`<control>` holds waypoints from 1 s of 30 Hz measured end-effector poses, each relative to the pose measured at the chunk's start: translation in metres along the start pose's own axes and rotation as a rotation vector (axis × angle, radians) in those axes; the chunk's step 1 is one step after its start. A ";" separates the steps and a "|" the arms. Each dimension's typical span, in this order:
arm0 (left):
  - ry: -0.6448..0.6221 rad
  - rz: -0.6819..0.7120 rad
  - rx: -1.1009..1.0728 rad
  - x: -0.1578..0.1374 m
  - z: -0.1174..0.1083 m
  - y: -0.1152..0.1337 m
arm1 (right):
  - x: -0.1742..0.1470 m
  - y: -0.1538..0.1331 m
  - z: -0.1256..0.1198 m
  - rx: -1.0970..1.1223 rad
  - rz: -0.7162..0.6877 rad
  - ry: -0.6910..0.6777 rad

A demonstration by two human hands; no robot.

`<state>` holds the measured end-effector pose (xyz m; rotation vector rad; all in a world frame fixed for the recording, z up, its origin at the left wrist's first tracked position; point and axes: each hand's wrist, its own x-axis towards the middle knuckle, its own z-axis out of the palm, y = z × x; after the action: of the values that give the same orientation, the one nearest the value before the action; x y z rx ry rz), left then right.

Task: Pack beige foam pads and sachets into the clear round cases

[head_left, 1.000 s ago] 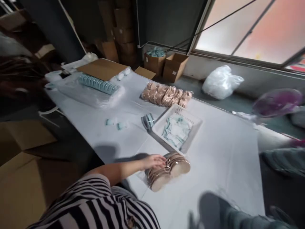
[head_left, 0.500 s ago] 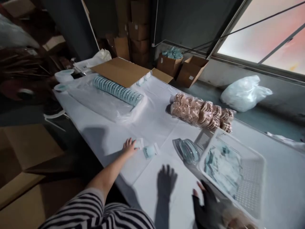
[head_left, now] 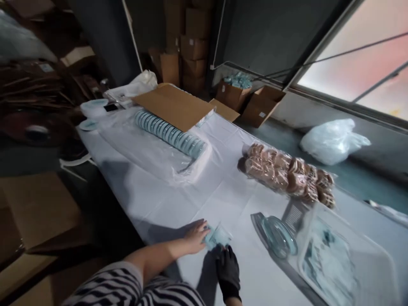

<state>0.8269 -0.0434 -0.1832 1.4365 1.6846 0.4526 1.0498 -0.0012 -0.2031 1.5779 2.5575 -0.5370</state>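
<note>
My bare left hand [head_left: 196,238] is closed at the left edge of a small clear plastic packet with bluish print [head_left: 221,234], its fingertips on the film. A second packet seems to overlap it under those fingers, though blur hides the border. In a black glove, my right hand [head_left: 228,270] reaches the packet's near edge with fingers stretched forward and slightly apart. Right of the hands lie a few clear round plastic lids [head_left: 279,236]. Beside them stands a white basket [head_left: 371,255] holding flat bluish plastic packets [head_left: 328,259].
Across the white table [head_left: 153,204] lie a long row of clear round lids [head_left: 168,131] in plastic film, a cardboard sheet [head_left: 175,104] and bagged brown-pink items [head_left: 283,172]. An open carton [head_left: 41,208] stands at left; more cartons [head_left: 234,93] and a white bag [head_left: 333,142] are behind.
My right hand has come from beside the basket to the packets. My left hand has shifted right, and the two packets, apart before, now sit together. The view has tilted.
</note>
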 end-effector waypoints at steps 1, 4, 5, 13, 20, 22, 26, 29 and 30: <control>0.064 -0.015 -0.046 -0.004 -0.009 -0.008 | 0.004 0.005 0.004 0.052 -0.013 0.081; 0.374 -0.060 -0.174 -0.017 -0.055 -0.038 | 0.024 0.005 0.004 0.212 -0.061 0.254; 0.497 -0.068 -0.199 -0.021 -0.078 -0.050 | 0.034 -0.001 -0.002 0.258 -0.077 0.280; 1.090 -0.070 -0.136 -0.006 -0.363 -0.195 | 0.202 -0.138 -0.107 0.436 -0.209 0.448; 1.021 -0.204 0.040 0.069 -0.601 -0.326 | 0.399 -0.304 -0.156 0.280 -0.108 0.345; 0.973 -0.270 0.017 0.085 -0.640 -0.357 | 0.449 -0.346 -0.165 0.156 -0.022 0.246; 1.055 -0.422 -0.223 0.110 -0.697 -0.404 | 0.511 -0.383 -0.187 -0.058 0.188 0.261; 1.000 -0.470 -0.398 0.126 -0.723 -0.429 | 0.515 -0.360 -0.195 -0.014 0.430 0.444; 0.939 -0.456 -0.424 0.131 -0.728 -0.436 | 0.510 -0.346 -0.193 0.069 0.531 0.465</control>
<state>-0.0106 0.1385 -0.1369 0.4823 2.3500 1.2543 0.5297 0.3568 -0.0672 2.5332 2.2320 -0.2188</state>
